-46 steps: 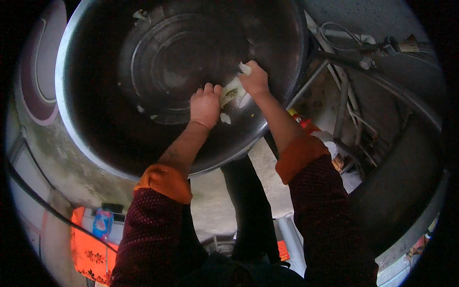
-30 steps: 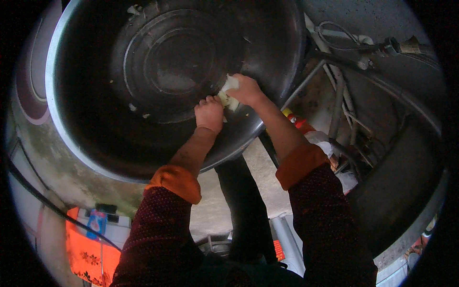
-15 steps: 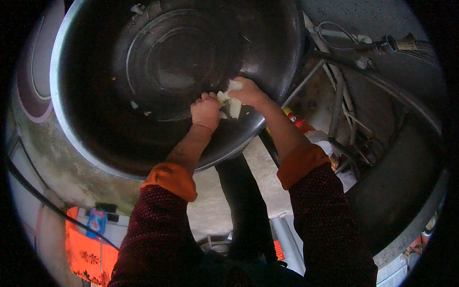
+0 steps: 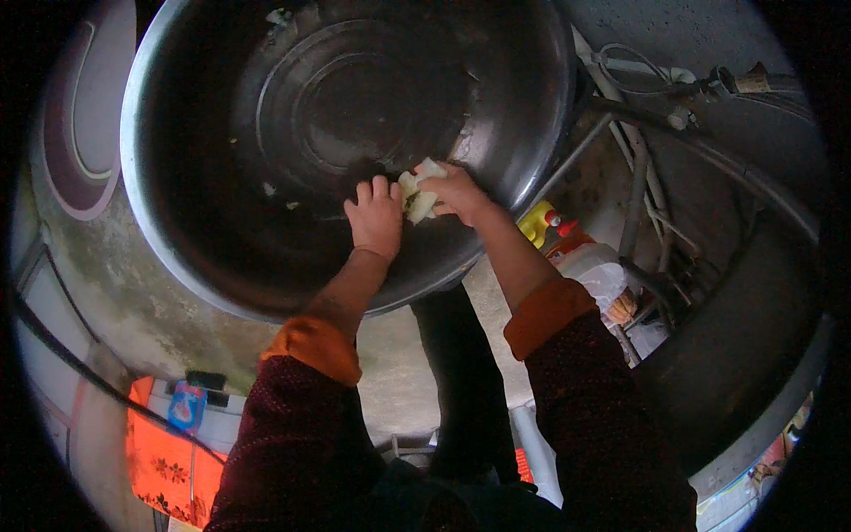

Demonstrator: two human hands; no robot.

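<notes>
A large round dark metal basin [image 4: 292,257] fills the upper part of the view, its pale rim curving round the left side. Reaching into its near side, my right hand [image 4: 456,193] is closed on several pale, yellowish-white vegetable pieces [image 4: 419,211], which look like leaf scraps. Beside them, almost touching, my left hand [image 4: 377,217] has its fingers apart over the basin's inner surface. I see nothing in it, though its palm is hidden. Small pale bits [image 4: 269,189] stick to the wet basin, with more scraps [image 4: 279,17] at the far side.
To the right stand a yellow bottle with a red cap [image 4: 537,223], a whitish container [image 4: 594,273], metal pipes [image 4: 634,168] and another large dark vessel [image 4: 736,328]. An orange cloth or bag [image 4: 168,470] lies at lower left near a blue packet [image 4: 186,406]. A black hose [image 4: 97,377] crosses there.
My left hand's fingers have spread from a curled grip. The right hand has gathered the pale pieces closer together. The whole view has shifted slightly, with the basin further right.
</notes>
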